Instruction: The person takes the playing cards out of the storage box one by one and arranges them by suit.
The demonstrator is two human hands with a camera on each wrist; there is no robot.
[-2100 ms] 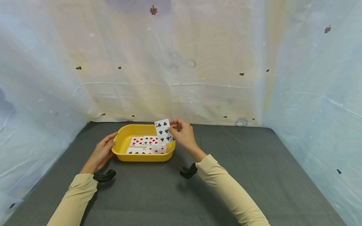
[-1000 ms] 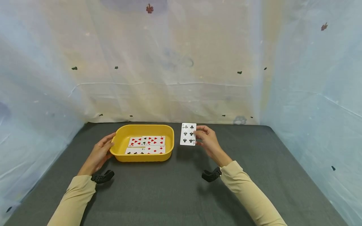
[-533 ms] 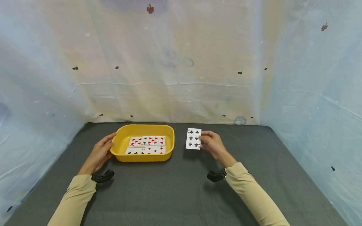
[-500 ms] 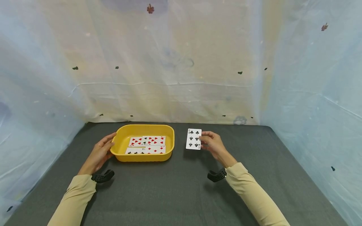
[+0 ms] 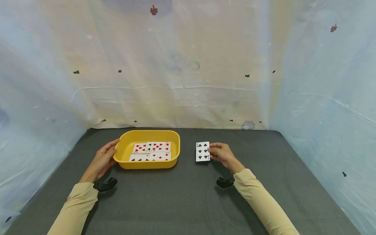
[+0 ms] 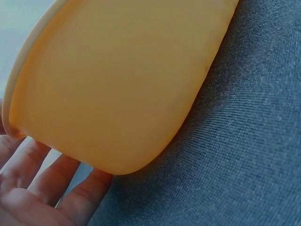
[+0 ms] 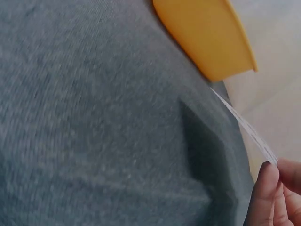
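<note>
Nearest us, our right hand pinches the six of clubs by its edge just above the grey mat, so it could flutter askew, while farther left our open left hand steadies the yellow tray of cards.

Both arms forward, beige-sleeved; left hand open with fingers straight, right hand low, fingertips pinched together.
</note>
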